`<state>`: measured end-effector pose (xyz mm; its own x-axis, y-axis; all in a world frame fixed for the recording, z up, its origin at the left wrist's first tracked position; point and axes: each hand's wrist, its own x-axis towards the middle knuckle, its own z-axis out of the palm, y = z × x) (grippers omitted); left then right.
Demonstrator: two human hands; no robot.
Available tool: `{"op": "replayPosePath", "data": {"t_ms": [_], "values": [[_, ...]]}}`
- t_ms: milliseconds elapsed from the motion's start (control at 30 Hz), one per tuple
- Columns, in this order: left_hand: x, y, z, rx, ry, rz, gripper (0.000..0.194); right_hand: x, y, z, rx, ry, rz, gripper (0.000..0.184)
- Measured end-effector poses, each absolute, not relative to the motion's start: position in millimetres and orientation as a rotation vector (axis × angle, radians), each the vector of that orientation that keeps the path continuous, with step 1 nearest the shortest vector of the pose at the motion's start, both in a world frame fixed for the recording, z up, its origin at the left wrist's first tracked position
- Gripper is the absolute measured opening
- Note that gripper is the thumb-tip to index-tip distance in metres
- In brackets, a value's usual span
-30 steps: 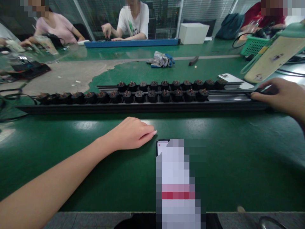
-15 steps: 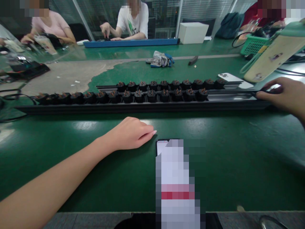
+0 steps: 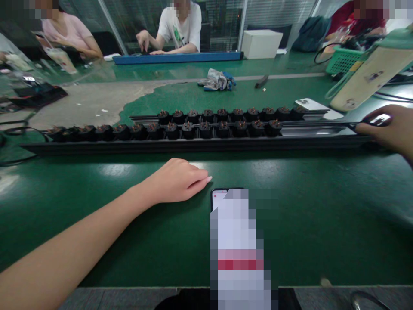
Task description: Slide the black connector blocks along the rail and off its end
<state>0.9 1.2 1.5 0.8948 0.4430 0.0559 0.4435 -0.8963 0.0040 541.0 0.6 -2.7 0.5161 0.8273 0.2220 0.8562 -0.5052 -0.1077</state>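
My left hand (image 3: 180, 180) rests on the green table with its fingers curled closed, beside the top of a phone (image 3: 219, 196). Nothing shows in those fingers. At the far right, my right hand (image 3: 389, 129) is closed, thumb and fingers together, around something dark at the right end of a long black metal channel (image 3: 155, 146). What it grips is mostly hidden. Several black socket modules (image 3: 204, 129) with copper-coloured pins sit in a row along that channel. Behind it lies a second channel (image 3: 318, 114), also carrying a row of modules.
A crumpled glove (image 3: 218, 81) lies beyond the channels. Toward the right are a white phone (image 3: 311, 104), a tilted cream bottle (image 3: 364, 79) and a green basket (image 3: 343, 60). Co-workers sit across the table, one behind a long blue bar (image 3: 180, 58). A white box (image 3: 262, 44) stands nearby.
My right hand has shifted slightly to the right along the channel's end. My left hand has stayed still. The co-worker at the far left has raised a hand.
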Motion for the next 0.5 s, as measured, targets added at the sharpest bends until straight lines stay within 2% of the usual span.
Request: {"op": "replayPosePath", "data": {"t_ms": [367,500], "values": [[1,1,1,-3.056,-0.725,-0.069,0.041,550,-2,-6,-2.567,-1.487,-0.308,0.04],[1,1,2,-3.054,-0.731,-0.064,0.041,570,-4,-13,-2.564,-1.57,-0.389,0.048]]}}
